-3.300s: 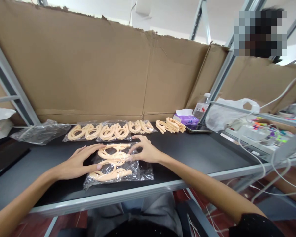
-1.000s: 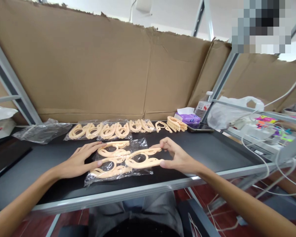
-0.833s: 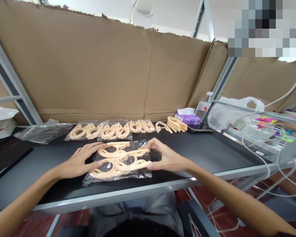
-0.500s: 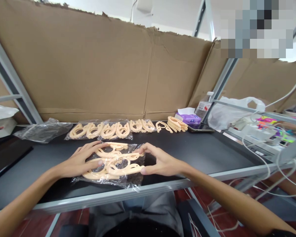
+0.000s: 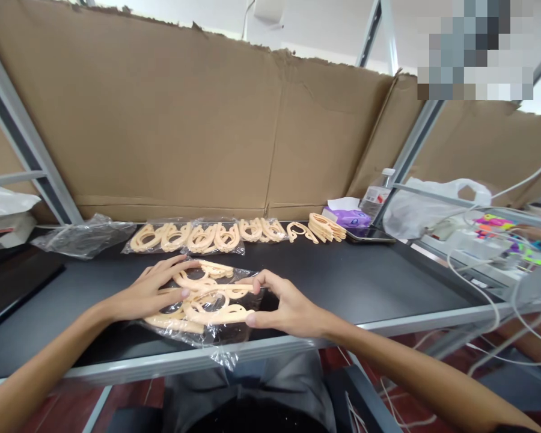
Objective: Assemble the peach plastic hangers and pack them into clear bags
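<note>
Near the front edge of the black table lies a clear plastic bag with several cream plastic hangers in it. My left hand rests spread over the bag's left side, fingers apart. At the bag's right end, my right hand has its thumb and fingers on the end of a cream hanger. Behind, bagged cream hangers form a row. To their right are one loose hanger and a stack of loose hangers.
An empty clear bag lies at the back left. A purple tissue pack, a phone and a bottle stand back right. Cardboard walls the rear; white cables hang at right.
My right hand has moved a little to the left, and the hangers at the bag's right side have shifted left with it. My left hand has hardly moved.
</note>
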{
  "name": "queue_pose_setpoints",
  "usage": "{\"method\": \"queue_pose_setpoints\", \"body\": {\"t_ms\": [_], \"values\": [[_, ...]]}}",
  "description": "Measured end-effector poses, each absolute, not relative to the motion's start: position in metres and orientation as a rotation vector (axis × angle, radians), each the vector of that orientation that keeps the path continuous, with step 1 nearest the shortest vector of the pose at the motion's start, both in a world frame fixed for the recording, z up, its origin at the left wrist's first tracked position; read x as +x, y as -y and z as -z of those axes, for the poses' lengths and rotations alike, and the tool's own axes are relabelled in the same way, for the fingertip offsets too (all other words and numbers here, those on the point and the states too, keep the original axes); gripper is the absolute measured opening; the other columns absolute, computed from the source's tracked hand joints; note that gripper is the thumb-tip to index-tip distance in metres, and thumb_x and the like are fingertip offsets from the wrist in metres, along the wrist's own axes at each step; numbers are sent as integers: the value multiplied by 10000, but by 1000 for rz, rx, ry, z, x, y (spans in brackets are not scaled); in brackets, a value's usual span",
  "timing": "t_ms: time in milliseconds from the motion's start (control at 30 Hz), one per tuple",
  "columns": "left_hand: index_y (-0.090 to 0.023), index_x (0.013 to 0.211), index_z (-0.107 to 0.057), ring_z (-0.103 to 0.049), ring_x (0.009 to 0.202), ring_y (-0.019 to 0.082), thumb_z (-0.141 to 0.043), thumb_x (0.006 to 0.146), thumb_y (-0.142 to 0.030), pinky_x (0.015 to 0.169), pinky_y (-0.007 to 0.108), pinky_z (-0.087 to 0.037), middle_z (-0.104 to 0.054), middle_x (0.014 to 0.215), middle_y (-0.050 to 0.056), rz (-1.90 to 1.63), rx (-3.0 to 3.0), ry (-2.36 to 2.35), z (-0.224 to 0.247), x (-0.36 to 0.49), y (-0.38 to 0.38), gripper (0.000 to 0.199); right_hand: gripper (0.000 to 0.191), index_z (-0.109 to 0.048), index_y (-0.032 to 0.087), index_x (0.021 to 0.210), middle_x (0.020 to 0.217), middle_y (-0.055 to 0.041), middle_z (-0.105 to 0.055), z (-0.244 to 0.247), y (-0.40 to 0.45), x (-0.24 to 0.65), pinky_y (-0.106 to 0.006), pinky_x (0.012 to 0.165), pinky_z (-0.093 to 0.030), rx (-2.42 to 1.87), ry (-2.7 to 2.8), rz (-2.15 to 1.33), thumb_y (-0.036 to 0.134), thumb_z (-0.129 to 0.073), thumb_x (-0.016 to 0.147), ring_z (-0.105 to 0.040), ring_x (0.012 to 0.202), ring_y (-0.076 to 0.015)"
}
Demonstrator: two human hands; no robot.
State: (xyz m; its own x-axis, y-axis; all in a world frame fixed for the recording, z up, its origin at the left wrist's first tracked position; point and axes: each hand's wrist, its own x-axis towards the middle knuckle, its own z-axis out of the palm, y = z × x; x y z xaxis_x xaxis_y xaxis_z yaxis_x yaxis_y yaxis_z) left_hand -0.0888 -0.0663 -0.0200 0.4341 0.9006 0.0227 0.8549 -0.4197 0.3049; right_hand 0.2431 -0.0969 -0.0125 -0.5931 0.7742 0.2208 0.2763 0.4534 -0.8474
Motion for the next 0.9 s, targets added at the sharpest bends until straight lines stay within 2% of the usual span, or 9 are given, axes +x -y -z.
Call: {"method": "queue_pose_setpoints", "body": {"t_ms": [133,233,367,467,600,767,900], "values": [[-382,1486,-394,-246,1471,341,-385,907,-695,1160,547,-250,-330,1595,26,-338,2484,-1496,20,-89,67,658,353,-505,217,867,1112,-47,-656,11,100,230,-393,930,-397,-942,2204,-924,402,-780,746,-545,1040,-227],[-387,1488,-390,-255,1469,333,-375,920,-679,1162,543,-251,-344,1589,15,-354,2487,-1490,22,-91,67,639,328,-581,212,953,1095,-54,-663,3,100,214,-416,959,-369,-879,2401,-805,433,-755,784,-531,1065,-234],[-388,1495,-375,-238,1475,326,-367,929,-671,1168,540,-238,-329,1596,2,-386,2487,-1473,26,-93,65,633,412,-647,247,1107,1296,-65,-626,0,100,208,-475,1014,-310,-779,2532,-687,515,-723,803,-480,1207,-277],[-398,1488,-383,-231,1479,318,-361,926,-678,1171,533,-237,-317,1601,-8,-380,2470,-1489,25,-92,65,629,340,-673,271,1126,1345,-39,-616,7,99,214,-468,1029,-299,-813,2477,-656,430,-724,830,-489,1224,-260],[-404,1482,-396,-241,1475,326,-350,917,-696,1164,544,-246,-328,1596,-9,-354,2451,-1502,20,-89,67,637,293,-673,234,1156,1153,-30,-716,18,91,215,-423,971,-361,-939,2334,-578,254,-687,864,-554,1058,-213],[-414,1476,-405,-257,1468,330,-292,927,-704,1163,551,-241,-347,1586,-20,-359,2417,-1524,17,-88,68,632,144,-730,197,999,885,-22,-743,23,77,202,-357,847,-418,-897,2288,-442,219,-674,868,-541,871,-195],[-427,1470,-409,-269,1467,292,-179,952,-693,1175,520,-231,-357,1580,-46,-390,2370,-1531,22,-91,65,625,114,-746,199,880,831,-17,-743,21,78,199,-331,803,-417,-854,2283,-450,223,-638,903,-543,824,-180]]}}
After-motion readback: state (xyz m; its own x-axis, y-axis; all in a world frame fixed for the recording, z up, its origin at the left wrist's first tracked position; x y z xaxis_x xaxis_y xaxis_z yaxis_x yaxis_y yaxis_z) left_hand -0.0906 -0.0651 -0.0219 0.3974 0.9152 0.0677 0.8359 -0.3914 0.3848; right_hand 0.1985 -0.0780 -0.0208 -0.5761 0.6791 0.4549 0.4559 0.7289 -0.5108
